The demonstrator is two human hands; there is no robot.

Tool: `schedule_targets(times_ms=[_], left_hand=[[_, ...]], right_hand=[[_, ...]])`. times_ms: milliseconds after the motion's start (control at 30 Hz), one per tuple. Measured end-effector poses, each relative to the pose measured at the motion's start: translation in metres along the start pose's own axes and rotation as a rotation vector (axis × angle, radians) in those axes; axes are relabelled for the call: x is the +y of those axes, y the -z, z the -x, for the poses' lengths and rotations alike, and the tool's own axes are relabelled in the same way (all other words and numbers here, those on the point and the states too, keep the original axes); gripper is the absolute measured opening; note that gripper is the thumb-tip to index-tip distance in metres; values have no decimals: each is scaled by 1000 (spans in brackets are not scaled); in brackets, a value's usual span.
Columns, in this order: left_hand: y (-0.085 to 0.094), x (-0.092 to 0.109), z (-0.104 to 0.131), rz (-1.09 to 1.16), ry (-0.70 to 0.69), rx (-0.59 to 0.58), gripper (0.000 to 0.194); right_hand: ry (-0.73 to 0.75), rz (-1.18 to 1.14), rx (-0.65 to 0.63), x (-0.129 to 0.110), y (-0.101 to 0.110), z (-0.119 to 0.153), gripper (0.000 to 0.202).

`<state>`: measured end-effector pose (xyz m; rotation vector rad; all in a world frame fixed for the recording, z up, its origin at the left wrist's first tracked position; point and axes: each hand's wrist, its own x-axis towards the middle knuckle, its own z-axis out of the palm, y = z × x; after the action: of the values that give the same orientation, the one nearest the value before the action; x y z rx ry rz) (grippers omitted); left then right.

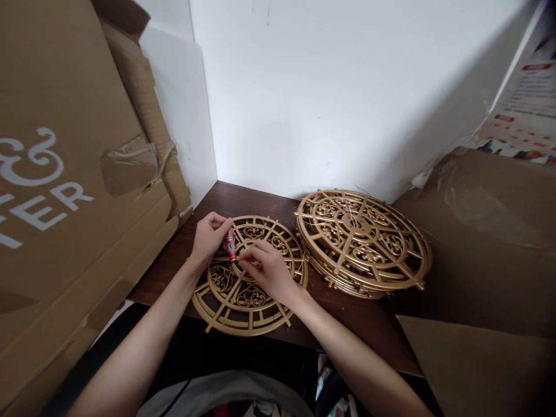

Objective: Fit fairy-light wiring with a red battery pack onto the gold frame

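My left hand [211, 237] is closed, pinching the upper end of a small red-and-pink printed cylinder [231, 244], battery-like in shape. The cylinder stands tilted over a round gold openwork frame [256, 331] with scrollwork panels, lying flat on the dark table. Just right of the cylinder's lower end, my right hand [269, 269] has thumb and fingers pinched together above the frame's centre. Whatever lies between those fingertips is too small to make out. A thin yellow strand [300, 259] shows at the frame's right side.
A stack of similar gold frames [365, 231] stands to the right, thin red and white wires on top. The brown table [217, 200] meets a white wall [347, 87] behind. Large cardboard boxes crowd the left [87, 191] and right [486, 243].
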<state>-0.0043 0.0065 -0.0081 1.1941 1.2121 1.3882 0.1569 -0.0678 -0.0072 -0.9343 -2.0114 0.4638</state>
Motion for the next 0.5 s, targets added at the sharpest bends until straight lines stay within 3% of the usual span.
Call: schedule_targets(times_ms=[233,500], left_hand=[[0,-1,0,-13,-5,-17,23],[1,-2,-1,3,-4,-33,24]], right_hand=[[-92,-129,15,7,1,0,11],[-33,72,9,17,6,1,14]])
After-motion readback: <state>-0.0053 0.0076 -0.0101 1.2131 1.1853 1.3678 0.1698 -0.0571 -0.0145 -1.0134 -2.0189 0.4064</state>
